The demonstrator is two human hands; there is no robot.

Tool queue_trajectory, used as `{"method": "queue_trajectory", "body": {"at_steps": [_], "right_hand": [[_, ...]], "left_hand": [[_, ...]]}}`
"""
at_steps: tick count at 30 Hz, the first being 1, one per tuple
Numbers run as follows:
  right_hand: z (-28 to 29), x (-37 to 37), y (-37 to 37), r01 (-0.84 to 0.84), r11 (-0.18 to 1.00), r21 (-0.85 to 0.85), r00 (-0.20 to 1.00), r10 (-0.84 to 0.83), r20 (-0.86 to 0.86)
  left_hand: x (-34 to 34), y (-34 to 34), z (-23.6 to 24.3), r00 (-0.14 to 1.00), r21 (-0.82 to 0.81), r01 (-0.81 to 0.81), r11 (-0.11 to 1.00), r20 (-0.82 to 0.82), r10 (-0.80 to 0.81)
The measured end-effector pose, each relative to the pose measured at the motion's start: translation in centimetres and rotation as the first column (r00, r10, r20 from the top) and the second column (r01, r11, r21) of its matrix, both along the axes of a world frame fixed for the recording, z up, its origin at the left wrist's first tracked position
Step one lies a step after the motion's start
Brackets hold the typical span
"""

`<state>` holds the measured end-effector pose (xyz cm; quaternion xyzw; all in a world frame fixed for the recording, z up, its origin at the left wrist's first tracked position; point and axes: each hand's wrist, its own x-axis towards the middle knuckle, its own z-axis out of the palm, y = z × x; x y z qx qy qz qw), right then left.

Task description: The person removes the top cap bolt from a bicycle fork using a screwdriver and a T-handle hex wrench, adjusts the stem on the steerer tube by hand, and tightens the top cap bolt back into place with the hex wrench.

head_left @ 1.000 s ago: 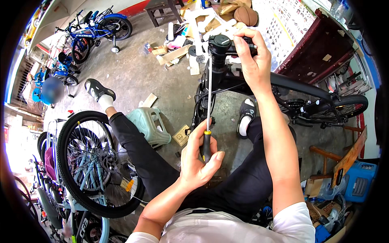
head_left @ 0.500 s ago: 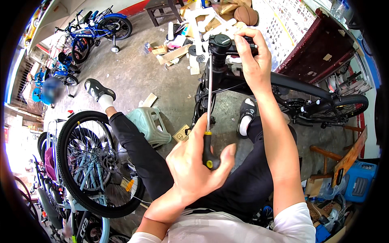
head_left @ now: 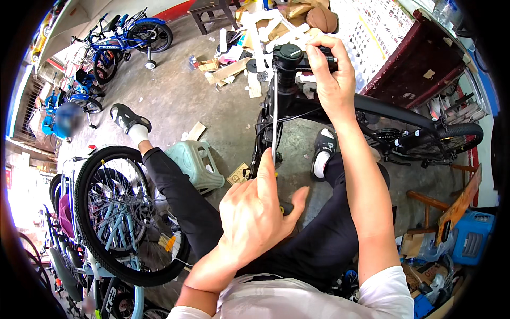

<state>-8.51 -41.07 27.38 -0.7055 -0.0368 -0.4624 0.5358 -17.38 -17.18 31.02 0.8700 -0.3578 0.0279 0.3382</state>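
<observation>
My left hand [head_left: 252,218] has just rolled over the screwdriver [head_left: 275,117], so its back faces up now and the handle is almost hidden under it. The index finger [head_left: 267,173] lies along the shaft, and the thumb [head_left: 297,204] stands away to the right. The other fingers are bent out of my view; I cannot tell how firmly they grasp. The shaft points to the far side as before, its far end beside the round black cap [head_left: 289,51] of the black bicycle [head_left: 393,111]; I cannot see what the tip meets. My right hand [head_left: 334,74] has stayed, clasping the black bar [head_left: 305,63] right of the cap. I judge that the tool is being turned while this side is kept steady.
</observation>
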Motion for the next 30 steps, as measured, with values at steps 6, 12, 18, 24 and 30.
{"method": "queue_trajectory", "body": {"at_steps": [6,12,18,24,30], "right_hand": [[-0.1,0.0,-0.3,0.018,1.0,-0.013,1.0,-0.018,0.001],[0.2,-0.3,0.0,0.004,1.0,0.0,1.0,-0.004,-0.028],[-0.1,0.0,-0.3,0.009,1.0,0.0,1.0,-0.009,0.01],[0.4,-0.2,0.0,-0.033,0.998,0.055,0.999,0.035,-0.031],[0.5,-1.2,-0.1,-0.007,1.0,0.011,0.996,0.008,-0.092]], "left_hand": [[0.6,0.4,2.1,0.973,0.242,0.025,0.97,0.218,-0.079],[0.3,0.4,0.8,0.991,0.179,0.022,0.984,0.126,-0.045],[0.7,1.0,-0.8,0.379,-0.699,-0.199,0.687,-0.702,-0.603],[-0.9,-0.2,-2.7,0.448,-0.743,-0.384,0.548,-0.669,-0.594],[-2.8,1.8,-2.3,0.403,-0.712,-0.619,0.333,-0.651,-0.644]]}}
